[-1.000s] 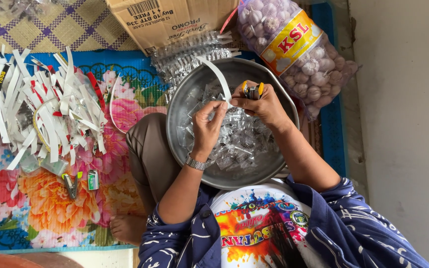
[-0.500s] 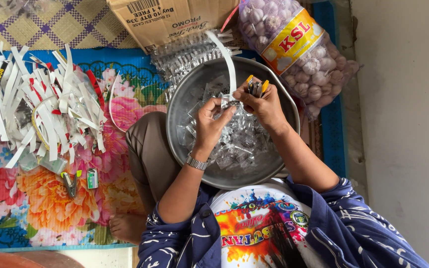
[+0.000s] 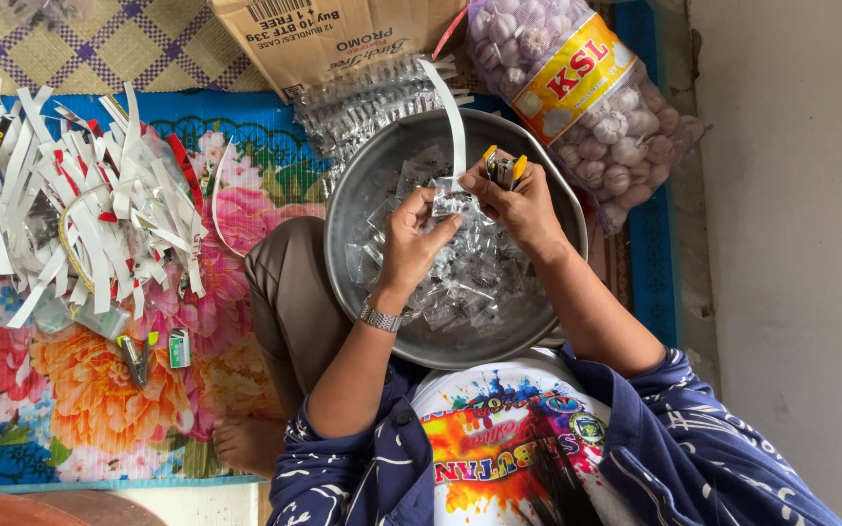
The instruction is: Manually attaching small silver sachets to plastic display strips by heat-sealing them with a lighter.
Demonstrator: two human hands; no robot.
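My left hand [image 3: 413,242], with a metal wristwatch, pinches a small clear packet [image 3: 450,201] over a round metal basin [image 3: 355,200]. A long white paper strip [image 3: 453,117] stands up from that packet. My right hand [image 3: 526,206] grips a yellow and black stapler [image 3: 502,167], its thumb side also touching the packet and the strip's lower end. Both hands meet above several loose clear packets [image 3: 465,284] lying in the basin, which rests against my knee.
A heap of white paper strips [image 3: 80,200] lies on the floral mat at left. A cardboard box [image 3: 333,39], stacked clear packets [image 3: 363,102] and a net bag of garlic [image 3: 592,93] stand beyond the basin. Another stapler [image 3: 135,356] and a small green box [image 3: 179,348] lie by my foot [image 3: 246,443]. A wall runs along the right.
The white strip has swung from leaning left over the basin to standing nearly upright. Both hands have shifted slightly away from my body, still together over the packets.
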